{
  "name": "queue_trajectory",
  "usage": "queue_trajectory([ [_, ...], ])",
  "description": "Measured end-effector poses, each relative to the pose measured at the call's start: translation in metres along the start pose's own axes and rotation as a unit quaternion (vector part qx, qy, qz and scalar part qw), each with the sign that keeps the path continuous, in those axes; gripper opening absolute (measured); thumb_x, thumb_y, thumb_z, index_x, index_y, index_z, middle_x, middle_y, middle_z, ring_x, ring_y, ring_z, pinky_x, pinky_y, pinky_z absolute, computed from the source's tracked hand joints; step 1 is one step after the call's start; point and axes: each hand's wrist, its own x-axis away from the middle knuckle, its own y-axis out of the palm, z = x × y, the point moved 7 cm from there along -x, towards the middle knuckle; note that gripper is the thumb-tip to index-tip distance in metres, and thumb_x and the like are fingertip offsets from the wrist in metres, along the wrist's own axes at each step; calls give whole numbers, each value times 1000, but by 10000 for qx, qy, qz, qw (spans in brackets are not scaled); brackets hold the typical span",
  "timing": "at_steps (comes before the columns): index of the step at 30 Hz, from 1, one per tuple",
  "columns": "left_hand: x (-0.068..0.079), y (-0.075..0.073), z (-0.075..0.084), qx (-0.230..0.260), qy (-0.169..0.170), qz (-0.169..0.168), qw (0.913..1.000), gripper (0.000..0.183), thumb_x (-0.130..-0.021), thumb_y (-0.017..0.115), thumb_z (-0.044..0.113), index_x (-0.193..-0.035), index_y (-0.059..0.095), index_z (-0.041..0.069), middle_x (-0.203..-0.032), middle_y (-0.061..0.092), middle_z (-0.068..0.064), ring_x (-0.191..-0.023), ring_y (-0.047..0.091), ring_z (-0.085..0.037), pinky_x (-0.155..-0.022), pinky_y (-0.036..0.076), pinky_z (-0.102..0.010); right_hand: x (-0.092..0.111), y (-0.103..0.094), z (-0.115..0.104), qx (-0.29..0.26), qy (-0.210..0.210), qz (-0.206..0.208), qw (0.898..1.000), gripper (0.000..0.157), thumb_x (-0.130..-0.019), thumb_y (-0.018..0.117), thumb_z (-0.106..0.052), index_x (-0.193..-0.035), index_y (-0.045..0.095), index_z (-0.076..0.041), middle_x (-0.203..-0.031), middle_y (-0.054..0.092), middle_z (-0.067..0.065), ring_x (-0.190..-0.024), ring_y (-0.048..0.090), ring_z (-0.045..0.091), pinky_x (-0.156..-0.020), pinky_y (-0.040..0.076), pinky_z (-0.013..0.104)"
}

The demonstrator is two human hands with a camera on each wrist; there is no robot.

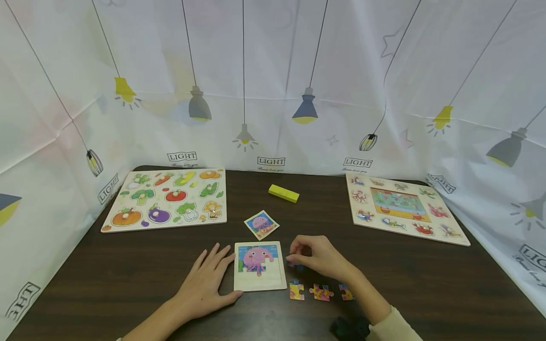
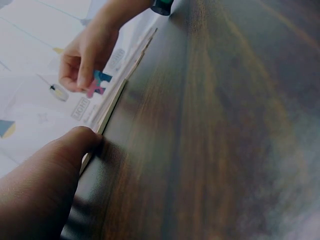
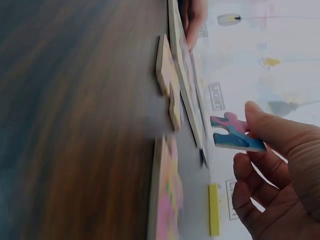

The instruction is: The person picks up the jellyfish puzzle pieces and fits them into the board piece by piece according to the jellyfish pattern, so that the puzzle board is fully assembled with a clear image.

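Between thumb and fingers, my right hand [image 1: 317,255] pinches a blue and pink jigsaw piece [image 3: 239,139], held up off the table to the right of a square puzzle tray [image 1: 256,283]. My left hand [image 1: 204,288] lies on the table with fingers spread, thumb and fingertips at the tray's left edge. Inside the tray, a joined pink octopus picture [image 1: 256,258] fills the upper part; bare wood shows below and to the right. Nearer the table's front, several loose pieces lie in a row, among them a yellow one [image 1: 296,291] and a pink-yellow one [image 1: 322,292].
A picture card [image 1: 261,224] of the octopus lies behind the tray, with a yellow block [image 1: 284,193] farther back. At back left is a vegetable board [image 1: 170,196]; at back right, a sea-animal board [image 1: 403,208]. A dark object [image 1: 350,327] sits by the right sleeve.
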Motion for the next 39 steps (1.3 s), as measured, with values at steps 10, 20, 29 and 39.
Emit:
queue_trajectory([
  [10,1,-1,1,-32,113,121,9999,82,-77,50,69,-134,46,11,-143,34,-8,-135,22,-30,-105,16,-53,-16,13,-11,35,-253,-116,9996,4,-87,63,-19,-86,64,-16,-76,58,-11,-63,51,4,-58,47,21],
  [20,0,-2,2,-37,72,13,10000,83,-77,50,69,-136,44,11,-145,32,-8,-135,20,-30,-106,15,-52,-26,28,-18,26,-353,-216,9991,5,-89,60,-14,-86,63,-13,-76,57,-9,-62,47,3,-56,45,20],
  [29,0,-2,1,-23,41,-48,10000,82,-77,51,69,-136,44,11,-145,32,-7,-136,20,-29,-106,15,-52,-31,39,-14,-92,-317,-317,9990,6,-89,60,-14,-87,64,-10,-76,59,-7,-59,45,2,-54,43,19],
  [39,0,-1,1,-31,16,-69,10000,83,-77,51,69,-136,44,11,-145,32,-8,-136,20,-30,-106,14,-52,-32,46,-8,-34,-181,-306,9994,7,-89,60,-17,-89,63,-11,-77,56,-9,-62,46,4,-56,43,20],
])
